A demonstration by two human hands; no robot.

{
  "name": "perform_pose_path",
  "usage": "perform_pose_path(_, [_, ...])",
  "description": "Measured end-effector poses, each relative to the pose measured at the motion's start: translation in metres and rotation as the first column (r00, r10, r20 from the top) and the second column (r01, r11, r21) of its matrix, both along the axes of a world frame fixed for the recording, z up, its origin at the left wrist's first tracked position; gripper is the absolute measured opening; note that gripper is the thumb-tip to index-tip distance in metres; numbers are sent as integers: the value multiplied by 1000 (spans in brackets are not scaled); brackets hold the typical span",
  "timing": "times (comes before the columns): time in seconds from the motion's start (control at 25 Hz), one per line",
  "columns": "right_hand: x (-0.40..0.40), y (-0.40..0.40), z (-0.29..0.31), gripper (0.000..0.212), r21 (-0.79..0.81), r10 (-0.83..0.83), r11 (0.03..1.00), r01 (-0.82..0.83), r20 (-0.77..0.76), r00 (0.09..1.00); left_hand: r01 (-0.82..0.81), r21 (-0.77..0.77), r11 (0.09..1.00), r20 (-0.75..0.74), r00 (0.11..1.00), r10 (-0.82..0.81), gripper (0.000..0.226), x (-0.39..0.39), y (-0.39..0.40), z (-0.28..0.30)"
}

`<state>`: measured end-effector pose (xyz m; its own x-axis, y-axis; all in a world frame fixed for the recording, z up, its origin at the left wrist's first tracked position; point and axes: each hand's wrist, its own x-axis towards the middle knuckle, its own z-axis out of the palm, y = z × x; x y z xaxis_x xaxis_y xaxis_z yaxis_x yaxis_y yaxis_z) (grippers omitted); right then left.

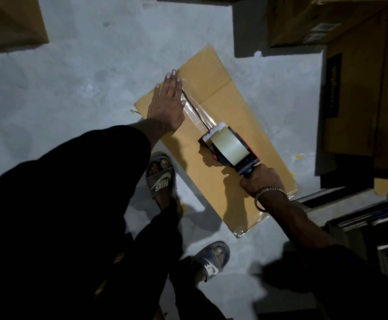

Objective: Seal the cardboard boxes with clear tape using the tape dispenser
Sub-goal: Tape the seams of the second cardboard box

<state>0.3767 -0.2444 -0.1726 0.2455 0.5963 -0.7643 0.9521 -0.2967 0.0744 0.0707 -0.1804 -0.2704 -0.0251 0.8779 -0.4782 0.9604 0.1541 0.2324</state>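
Two sandalled feet [163, 179] stand at the bottom centre of the frame on the grey concrete floor [77, 72], with dark trouser legs filling the lower left. Just above them, in the middle of the frame, a flat cardboard box [232, 105] lies slantwise on the floor, running from upper left to lower right. The right hand [260, 181], a metal bangle [267, 195] on its wrist, has its fingers curled tight round the dark handle of the tape dispenser [230, 146], whose front end is pressed down on the box top near the box's middle. A roll of clear tape sits in the dispenser, and a strip of clear tape [197, 109] runs from it along the centre seam toward the upper left. The left hand [167, 100] lies flat with straight fingers on the box at the far end of that strip, beside the seam, its fingertips near the box's upper-left edge. Farther off, stacked cardboard cartons [359, 88] fill the right side and upper right, and another carton [10, 21] sits in the upper left corner.
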Motion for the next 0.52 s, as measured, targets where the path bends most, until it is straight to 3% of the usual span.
perform_pose_path(0.32, [29, -11, 28, 46, -93, 32, 995, -32, -5, 999, 2, -157, 988, 103, 995, 14, 70, -17, 16, 19])
perform_pose_path(0.52, [77, -36, 41, 49, -103, 44, 994, -38, 55, 998, 29, -217, 976, 119, 993, -3, 84, -14, 19, 28])
